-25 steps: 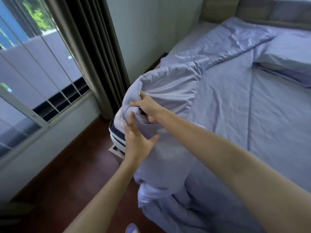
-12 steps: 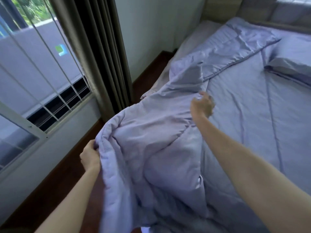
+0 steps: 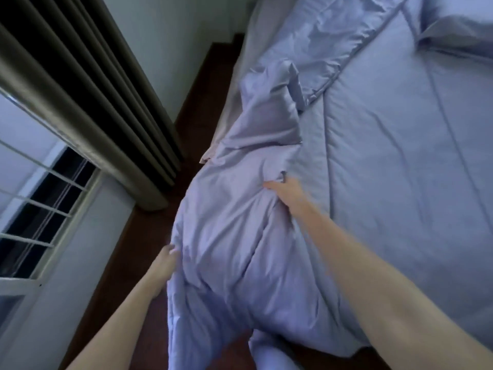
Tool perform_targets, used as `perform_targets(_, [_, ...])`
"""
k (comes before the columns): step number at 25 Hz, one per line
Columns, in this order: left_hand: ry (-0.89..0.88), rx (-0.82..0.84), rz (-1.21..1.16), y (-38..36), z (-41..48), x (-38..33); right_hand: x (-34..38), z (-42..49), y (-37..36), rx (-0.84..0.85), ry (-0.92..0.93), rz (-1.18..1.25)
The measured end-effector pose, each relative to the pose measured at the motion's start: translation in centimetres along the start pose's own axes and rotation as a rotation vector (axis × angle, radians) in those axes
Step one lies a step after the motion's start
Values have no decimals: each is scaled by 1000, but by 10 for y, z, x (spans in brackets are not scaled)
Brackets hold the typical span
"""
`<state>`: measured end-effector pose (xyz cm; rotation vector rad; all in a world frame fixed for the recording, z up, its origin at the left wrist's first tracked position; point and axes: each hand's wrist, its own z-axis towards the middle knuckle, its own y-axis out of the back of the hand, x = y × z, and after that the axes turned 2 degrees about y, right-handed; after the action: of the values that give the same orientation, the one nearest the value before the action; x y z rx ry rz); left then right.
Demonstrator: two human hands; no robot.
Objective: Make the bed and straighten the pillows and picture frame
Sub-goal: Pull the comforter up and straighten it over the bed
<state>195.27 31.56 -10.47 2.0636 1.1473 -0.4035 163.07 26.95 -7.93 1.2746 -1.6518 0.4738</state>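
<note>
A pale lavender duvet [image 3: 234, 236] lies bunched along the left side of the bed [image 3: 400, 169] and hangs over its edge toward the floor. My left hand [image 3: 165, 265] grips the duvet's hanging left edge. My right hand [image 3: 286, 192] is closed on a fold of the duvet near the mattress edge. A pillow [image 3: 458, 28] in the same lavender cloth lies at the top right. The far part of the duvet [image 3: 325, 41] is crumpled toward the head of the bed. No picture frame is in view.
A narrow strip of dark wooden floor [image 3: 128, 249] runs between the bed and the wall. Dark curtains [image 3: 88, 97] hang at the left beside a barred window [image 3: 34, 204]. The white wall [image 3: 170, 36] stands close to the bed's left side.
The duvet has dropped lower and spread along the bed's edge. My right hand pulled back toward me with its fold. The view tilted downward.
</note>
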Motion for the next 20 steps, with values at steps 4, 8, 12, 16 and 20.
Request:
perform_targets(4, [-429, -145, -200, -11, 43, -118, 22, -23, -55, 289, 115, 75])
perform_targets(8, [-454, -160, -18, 24, 111, -197, 20, -24, -78, 359, 148, 33])
perform_targets(12, [-533, 273, 146, 44, 144, -217, 20, -21, -98, 225, 210, -290])
perform_targets(16, [-585, -117, -95, 105, 163, -183, 25, -33, -145, 206, 144, -658])
perform_targets(20, [-243, -321, 243, 169, 195, -113, 22, -43, -190, 27, 208, -977])
